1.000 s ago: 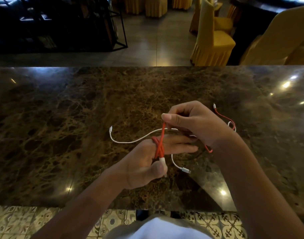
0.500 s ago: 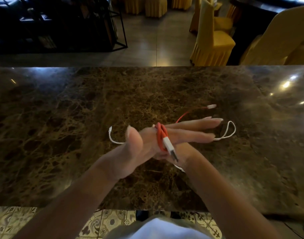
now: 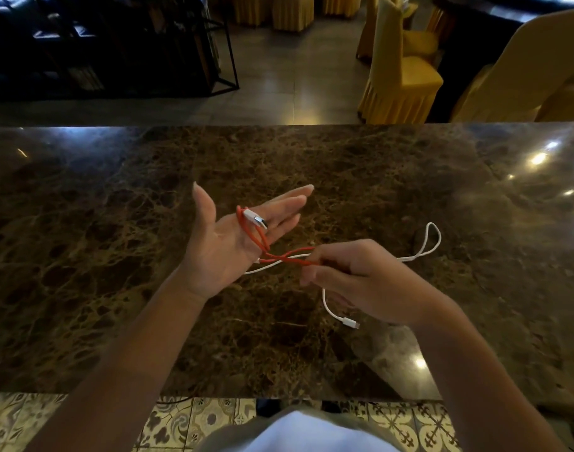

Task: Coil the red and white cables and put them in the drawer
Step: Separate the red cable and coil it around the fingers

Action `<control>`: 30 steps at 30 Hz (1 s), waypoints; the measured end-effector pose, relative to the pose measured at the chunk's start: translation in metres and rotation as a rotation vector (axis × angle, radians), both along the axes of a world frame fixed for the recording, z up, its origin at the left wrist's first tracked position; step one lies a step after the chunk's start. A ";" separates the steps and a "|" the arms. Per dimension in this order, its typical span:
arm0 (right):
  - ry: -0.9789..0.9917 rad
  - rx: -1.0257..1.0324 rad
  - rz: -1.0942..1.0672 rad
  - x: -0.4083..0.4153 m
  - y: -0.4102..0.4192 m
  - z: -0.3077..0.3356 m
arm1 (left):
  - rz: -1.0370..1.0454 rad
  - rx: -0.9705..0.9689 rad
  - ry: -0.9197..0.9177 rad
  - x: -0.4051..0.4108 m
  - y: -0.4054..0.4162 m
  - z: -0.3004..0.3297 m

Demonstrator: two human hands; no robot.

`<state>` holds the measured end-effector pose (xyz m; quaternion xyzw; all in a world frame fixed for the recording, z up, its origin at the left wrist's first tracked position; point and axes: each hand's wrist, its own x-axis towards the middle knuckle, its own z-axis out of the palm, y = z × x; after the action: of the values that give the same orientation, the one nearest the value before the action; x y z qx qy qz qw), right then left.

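Note:
My left hand (image 3: pixel 227 236) is held palm up over the marble table, fingers straight and spread. The red cable (image 3: pixel 262 239) is looped round those fingers, its white plug lying across them. My right hand (image 3: pixel 354 275) pinches the red cable's free length, stretched to the right of the left palm. The white cable (image 3: pixel 425 243) lies loose on the table, passing under both hands, with a loop at the right and a plug end (image 3: pixel 350 322) below my right hand. No drawer is in view.
The brown marble table (image 3: pixel 116 256) spans the view, its near edge above patterned floor tiles (image 3: pixel 187 419). Beyond the far edge stand yellow-covered chairs (image 3: pixel 399 79) and a dark metal shelf frame (image 3: pixel 148 47).
My left hand turned palm up. My right hand came from under the left hand to its right, pulling the red cable out sideways. The white cable stayed on the table.

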<state>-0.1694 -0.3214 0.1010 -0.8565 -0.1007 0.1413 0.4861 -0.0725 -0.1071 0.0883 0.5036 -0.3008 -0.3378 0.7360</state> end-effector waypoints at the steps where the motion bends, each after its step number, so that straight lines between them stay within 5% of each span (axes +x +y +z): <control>1: -0.004 0.000 0.016 -0.002 -0.001 0.004 | 0.007 0.000 -0.009 0.000 0.000 -0.002; 6: -0.063 -0.037 0.060 -0.005 -0.001 0.016 | 0.052 0.083 -0.042 -0.003 -0.008 -0.008; 15: -0.104 -0.150 -0.013 -0.011 -0.020 0.029 | 0.108 -0.254 0.293 0.011 0.011 0.000; 23: -0.134 -0.074 0.041 -0.023 -0.005 0.019 | 0.100 0.158 -0.046 0.004 -0.013 0.001; 27: -0.241 -0.177 0.099 -0.016 -0.007 0.037 | -0.109 0.418 -0.110 -0.010 -0.030 -0.028; 30: -0.291 -0.331 0.182 -0.007 -0.012 0.051 | -0.214 0.355 -0.078 -0.016 -0.037 -0.047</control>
<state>-0.1765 -0.3331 0.1523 -0.9233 -0.2219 0.0742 0.3047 -0.0882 -0.1440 0.0411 0.6035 -0.3167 -0.4418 0.5833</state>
